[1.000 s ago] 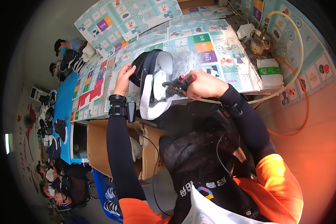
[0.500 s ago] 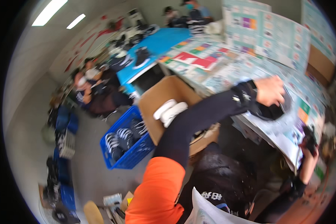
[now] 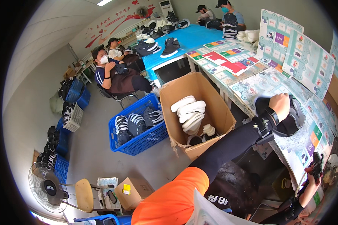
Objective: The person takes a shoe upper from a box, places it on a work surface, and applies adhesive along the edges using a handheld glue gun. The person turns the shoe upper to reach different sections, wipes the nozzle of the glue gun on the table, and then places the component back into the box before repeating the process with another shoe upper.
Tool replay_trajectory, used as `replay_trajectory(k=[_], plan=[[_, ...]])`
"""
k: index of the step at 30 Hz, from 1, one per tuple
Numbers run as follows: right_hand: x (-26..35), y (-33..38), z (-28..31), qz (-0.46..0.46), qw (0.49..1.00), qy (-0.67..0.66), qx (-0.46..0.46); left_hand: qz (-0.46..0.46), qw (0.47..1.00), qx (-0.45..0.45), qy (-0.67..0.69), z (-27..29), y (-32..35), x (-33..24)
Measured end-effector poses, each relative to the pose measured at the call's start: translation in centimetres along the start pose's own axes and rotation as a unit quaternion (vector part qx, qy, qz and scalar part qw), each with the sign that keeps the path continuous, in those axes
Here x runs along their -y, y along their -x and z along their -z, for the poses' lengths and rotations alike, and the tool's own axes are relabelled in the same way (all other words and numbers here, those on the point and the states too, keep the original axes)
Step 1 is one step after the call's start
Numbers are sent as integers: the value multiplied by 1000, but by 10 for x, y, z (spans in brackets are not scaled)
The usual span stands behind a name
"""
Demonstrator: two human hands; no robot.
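My left arm, in an orange sleeve and black arm cover, reaches across to the paper-covered worktable. My left hand is closed over a dark shoe, fingers bent round its upper edge. The shoe is above or on the printed sheets near the table's front edge; contact is hard to tell. Lower at the far right, my right hand is closed round a small black hand tool, whose exact kind does not show. The tool is beside the table edge, apart from the shoe.
A cardboard box with white soles stands left of the table. Beside it is a blue basket of dark shoes. Shoes stand on a blue-topped table. Several people sit farther back. A fan stands at lower left.
The view has shifted, so the room appears farther right and sharper. My left hand still grips the shoe, and my right hand still holds the black tool.
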State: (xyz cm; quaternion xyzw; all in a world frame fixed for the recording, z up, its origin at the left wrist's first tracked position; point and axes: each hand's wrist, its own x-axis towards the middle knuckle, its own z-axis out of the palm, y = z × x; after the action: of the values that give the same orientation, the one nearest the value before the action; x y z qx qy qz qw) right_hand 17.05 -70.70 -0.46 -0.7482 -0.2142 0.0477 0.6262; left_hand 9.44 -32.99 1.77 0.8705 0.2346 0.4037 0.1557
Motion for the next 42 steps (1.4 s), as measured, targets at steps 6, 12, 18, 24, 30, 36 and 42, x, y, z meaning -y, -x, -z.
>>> replay_trajectory(k=[6,12,18,24,30,36,42], plan=[[-17,12,32,112,993,22,-23,-106,989,-98,-9,102,-32,-36],[-13,18,25,46,998,3,-31,-207,977,-24,-50,87,-57,-22],[-53,-3,24,63,994,93,-7,-145,988,-40,-29,36,-32,-2],[-102,-17,45,95,963,245,-67,-98,995,-4,-14,3,-19,12],[-88,-2,33,24,925,366,-96,-90,996,4,-10,-11,-18,15],[-107,-4,16,132,867,458,-146,-39,997,66,-8,-8,-14,27],[-140,-13,19,163,795,554,-187,3,990,-9,142,26,5,34]])
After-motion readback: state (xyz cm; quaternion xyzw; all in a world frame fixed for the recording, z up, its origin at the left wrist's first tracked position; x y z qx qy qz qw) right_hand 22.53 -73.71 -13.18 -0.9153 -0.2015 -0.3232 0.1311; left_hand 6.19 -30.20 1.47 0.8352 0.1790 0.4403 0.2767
